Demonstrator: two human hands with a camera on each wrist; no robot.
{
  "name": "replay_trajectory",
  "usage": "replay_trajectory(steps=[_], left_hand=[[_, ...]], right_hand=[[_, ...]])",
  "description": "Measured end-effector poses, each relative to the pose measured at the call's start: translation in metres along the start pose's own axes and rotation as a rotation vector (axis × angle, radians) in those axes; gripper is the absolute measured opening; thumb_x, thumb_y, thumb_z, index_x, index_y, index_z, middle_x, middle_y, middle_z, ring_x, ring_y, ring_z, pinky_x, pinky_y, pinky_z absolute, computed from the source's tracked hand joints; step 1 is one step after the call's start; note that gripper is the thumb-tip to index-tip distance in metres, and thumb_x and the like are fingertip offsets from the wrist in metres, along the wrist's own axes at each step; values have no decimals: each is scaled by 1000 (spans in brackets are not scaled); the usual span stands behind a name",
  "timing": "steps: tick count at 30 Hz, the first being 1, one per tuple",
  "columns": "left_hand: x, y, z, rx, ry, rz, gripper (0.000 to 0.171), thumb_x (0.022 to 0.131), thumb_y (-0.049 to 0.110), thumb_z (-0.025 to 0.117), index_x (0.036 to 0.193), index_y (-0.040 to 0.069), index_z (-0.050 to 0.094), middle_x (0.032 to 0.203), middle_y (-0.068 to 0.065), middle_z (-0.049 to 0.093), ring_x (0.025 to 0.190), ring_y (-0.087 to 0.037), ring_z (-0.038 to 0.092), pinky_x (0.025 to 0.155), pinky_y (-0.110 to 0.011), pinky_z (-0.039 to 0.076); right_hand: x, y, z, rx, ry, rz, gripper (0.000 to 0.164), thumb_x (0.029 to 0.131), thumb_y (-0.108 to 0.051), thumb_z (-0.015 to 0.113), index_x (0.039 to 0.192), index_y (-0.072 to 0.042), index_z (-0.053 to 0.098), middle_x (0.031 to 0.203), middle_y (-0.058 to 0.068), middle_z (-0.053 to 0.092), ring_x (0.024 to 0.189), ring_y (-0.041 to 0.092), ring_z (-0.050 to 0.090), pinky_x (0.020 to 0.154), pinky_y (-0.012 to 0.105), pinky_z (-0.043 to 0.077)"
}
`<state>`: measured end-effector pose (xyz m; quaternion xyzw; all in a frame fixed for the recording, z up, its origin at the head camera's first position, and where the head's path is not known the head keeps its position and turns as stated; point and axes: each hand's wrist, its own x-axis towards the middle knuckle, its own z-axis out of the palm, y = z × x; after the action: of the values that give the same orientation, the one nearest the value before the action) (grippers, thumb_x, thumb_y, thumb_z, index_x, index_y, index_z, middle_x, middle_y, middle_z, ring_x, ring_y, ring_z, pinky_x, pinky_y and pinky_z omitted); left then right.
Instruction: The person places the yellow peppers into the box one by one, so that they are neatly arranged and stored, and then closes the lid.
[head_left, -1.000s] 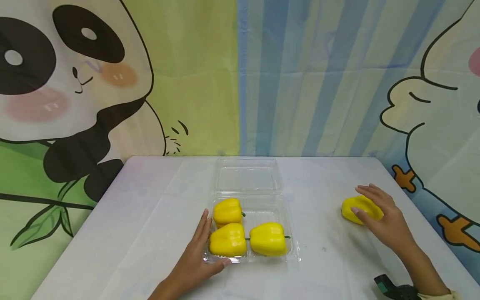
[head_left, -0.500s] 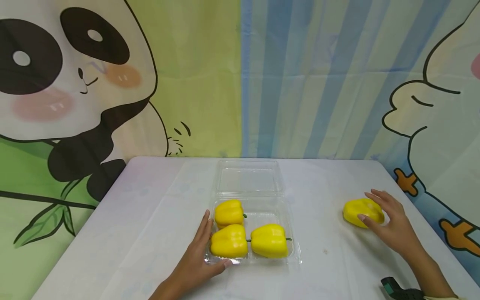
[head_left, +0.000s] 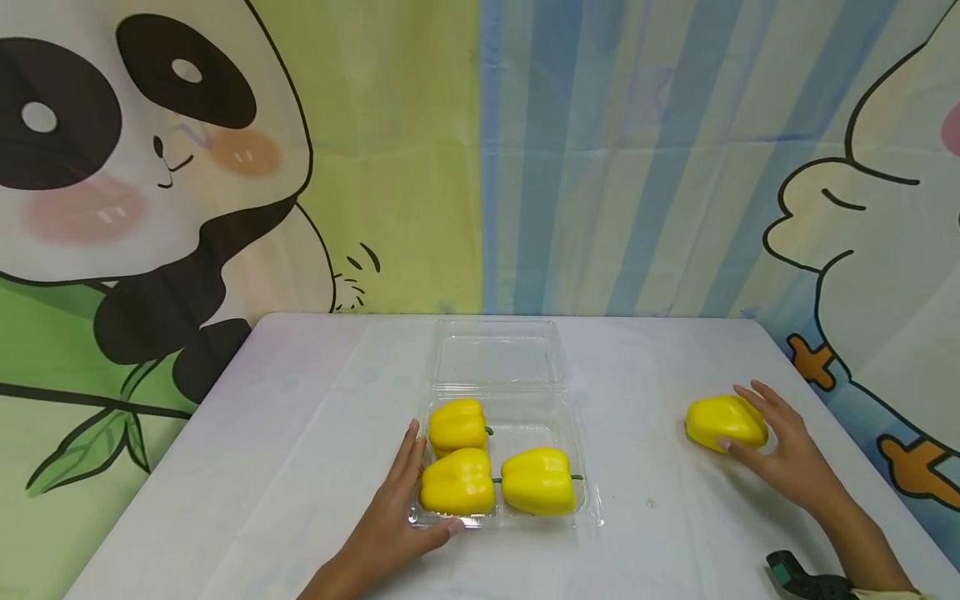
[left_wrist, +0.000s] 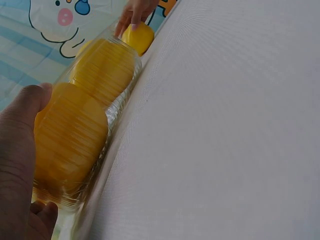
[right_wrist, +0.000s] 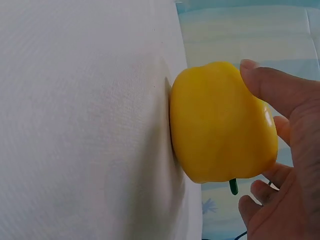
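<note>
A clear plastic clamshell box (head_left: pixel 534 421) lies with its lid folded back, holding a rear-left yellow bell pepper (head_left: pixel 457 423), a front-left one (head_left: pixel 456 483) and a front-right one (head_left: pixel 538 483). My left hand (head_left: pixel 386 508) rests on the box's front-left corner, fingers straight along the left side and thumb at the front edge. To the right, another yellow bell pepper (head_left: pixel 723 421) is on the table, its green stem (right_wrist: pixel 233 186) visible in the right wrist view. My right hand (head_left: pixel 787 454) holds this pepper between thumb and fingers; some fingers are hidden behind it.
The white-covered table (head_left: pixel 315 433) extends around the box, with bare cloth between box and right-hand pepper. The transparent lid (head_left: pixel 498 354) lies toward the back edge. Behind hangs a printed curtain (head_left: pixel 600 158). A black device (head_left: pixel 806 577) sits at my right wrist.
The right-hand pepper has turned over in place, its dented end going out of sight. My right hand has shifted slightly right, thumb lower on the pepper. My left hand and the box stay put.
</note>
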<state>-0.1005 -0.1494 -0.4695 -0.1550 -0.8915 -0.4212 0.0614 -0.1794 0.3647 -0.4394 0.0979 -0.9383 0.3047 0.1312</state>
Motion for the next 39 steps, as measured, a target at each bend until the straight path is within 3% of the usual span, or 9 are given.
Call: replay_trajectory(steps=[3, 6, 11, 18, 25, 30, 33, 36, 39], left_hand=[[-1, 0, 0, 0, 4, 7, 112, 75, 50, 80, 154, 1, 19, 163, -2, 1, 145, -24, 17, 107, -45, 29], [0, 0, 0, 6, 4, 4, 112, 75, 51, 80, 154, 1, 19, 164, -2, 1, 145, -24, 16, 107, -44, 28], [1, 1, 0, 14, 4, -11, 112, 74, 53, 80, 154, 2, 20, 164, 0, 1, 145, -22, 16, 107, -42, 28], [0, 2, 0, 6, 1, -11, 112, 74, 51, 81, 154, 1, 21, 163, 1, 1, 145, -22, 16, 107, -42, 28], [1, 1, -1, 8, 0, 2, 112, 75, 53, 80, 153, 0, 20, 164, -1, 1, 145, -22, 16, 107, -43, 29], [0, 1, -1, 8, 13, 10, 111, 75, 51, 80, 153, -1, 21, 163, -2, 1, 145, -25, 18, 106, -45, 29], [0, 1, 0, -1, 12, 6, 110, 75, 50, 81, 153, -1, 21, 163, -2, 1, 145, -26, 18, 106, -46, 29], [-1, 2, 0, -4, 7, 6, 110, 75, 49, 81, 153, -2, 21, 163, -2, 2, 145, -26, 18, 106, -47, 29], [0, 2, -1, 5, 5, 3, 110, 75, 49, 80, 153, -2, 21, 163, -2, 2, 145, -25, 17, 106, -46, 29]], right_hand=[[-2, 1, 2, 29, -21, -4, 79, 83, -15, 78, 148, 1, 35, 152, 32, 23, 132, 58, 22, 102, 66, 25], [-2, 1, 3, 26, -29, 5, 78, 83, -12, 77, 148, 0, 35, 145, 33, 32, 127, 56, 33, 101, 57, 33], [-1, 0, 2, -43, -26, 32, 75, 83, -14, 78, 145, 2, 39, 140, 35, 37, 122, 56, 39, 85, 65, 38], [1, -1, 2, -78, -44, 27, 75, 84, -17, 78, 145, 4, 38, 139, 35, 38, 121, 55, 40, 89, 57, 39], [1, -5, 3, -82, -47, 40, 75, 86, -16, 76, 145, 6, 36, 141, 36, 36, 122, 56, 39, 86, 62, 38], [0, -11, 3, -70, 17, 21, 76, 87, -12, 74, 148, 4, 33, 145, 33, 34, 125, 55, 38, 89, 60, 37], [-1, -15, 3, -56, 92, -11, 77, 85, -7, 75, 149, 1, 33, 146, 30, 35, 125, 54, 38, 103, 36, 36], [-1, -20, 1, -45, 140, -42, 78, 84, -4, 76, 150, -1, 34, 147, 28, 36, 124, 54, 40, 99, 9, 23], [0, -27, 2, -33, 156, -64, 79, 83, -3, 76, 150, -4, 35, 147, 25, 37, 124, 53, 42, 94, 3, 19]])
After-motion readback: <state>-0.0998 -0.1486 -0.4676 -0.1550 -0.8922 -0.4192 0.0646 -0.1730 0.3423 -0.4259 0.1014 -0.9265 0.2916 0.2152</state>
